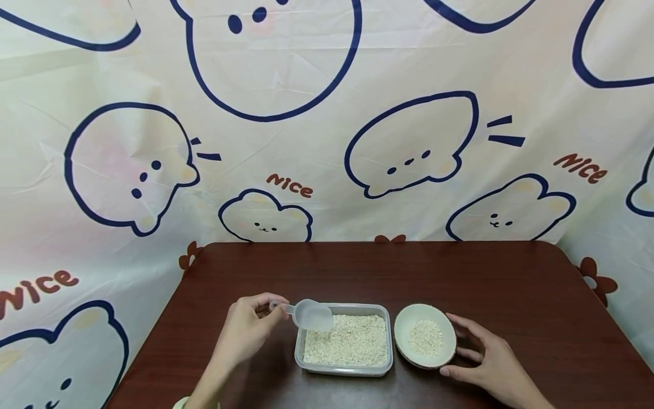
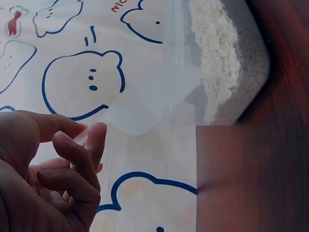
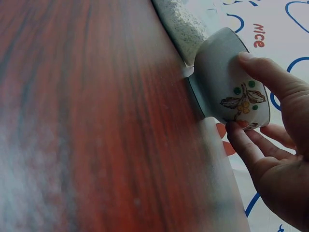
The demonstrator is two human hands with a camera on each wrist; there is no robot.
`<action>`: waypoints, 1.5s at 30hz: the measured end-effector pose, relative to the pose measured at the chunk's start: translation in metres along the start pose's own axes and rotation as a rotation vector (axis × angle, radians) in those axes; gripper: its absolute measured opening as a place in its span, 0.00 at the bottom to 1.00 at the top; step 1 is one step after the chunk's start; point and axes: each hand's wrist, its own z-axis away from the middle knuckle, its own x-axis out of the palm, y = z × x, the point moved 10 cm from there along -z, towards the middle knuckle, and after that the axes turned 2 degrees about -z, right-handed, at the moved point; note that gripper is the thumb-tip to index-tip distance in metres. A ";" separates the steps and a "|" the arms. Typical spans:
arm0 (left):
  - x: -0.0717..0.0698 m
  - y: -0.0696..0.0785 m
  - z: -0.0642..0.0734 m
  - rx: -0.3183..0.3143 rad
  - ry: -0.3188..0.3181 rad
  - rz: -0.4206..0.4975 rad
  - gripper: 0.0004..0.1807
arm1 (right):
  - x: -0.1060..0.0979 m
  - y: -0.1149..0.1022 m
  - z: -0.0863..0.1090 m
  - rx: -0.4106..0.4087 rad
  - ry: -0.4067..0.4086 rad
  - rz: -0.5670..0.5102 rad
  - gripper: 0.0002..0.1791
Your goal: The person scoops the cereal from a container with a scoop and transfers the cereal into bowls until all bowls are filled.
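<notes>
My left hand (image 1: 245,328) pinches the handle of a translucent plastic scoop (image 1: 313,315). The scoop's bowl hangs over the back left corner of a clear rectangular container (image 1: 345,371), which holds pale oat flakes (image 1: 352,343). In the left wrist view, thumb and index finger meet on the handle while the other fingers curl in. Beside the container stands a small bowl (image 1: 403,325) with a little heap of flakes (image 1: 426,337) inside. My right hand (image 1: 487,363) holds that bowl at its right side, thumb and fingertips against the wall; leaves and berries decorate its outside (image 3: 217,63).
Everything stands on a dark red-brown wooden table (image 1: 286,270). Behind and around it hangs a pale cloth (image 1: 317,147) printed with blue cartoon outlines and red lettering. The container and bowl stand close together near the table's front.
</notes>
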 end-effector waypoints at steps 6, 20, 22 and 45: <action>0.005 0.004 0.000 0.033 0.031 -0.059 0.07 | 0.000 -0.002 0.000 -0.011 -0.003 0.001 0.55; 0.048 -0.006 -0.007 -0.001 -0.135 0.102 0.09 | 0.002 0.001 -0.001 -0.013 -0.009 -0.006 0.55; 0.054 -0.007 -0.007 -0.008 -0.169 0.164 0.09 | 0.002 0.002 -0.001 -0.009 -0.012 -0.007 0.55; 0.079 -0.006 -0.006 -0.033 -0.270 0.311 0.11 | 0.001 0.001 0.001 -0.024 -0.010 -0.014 0.55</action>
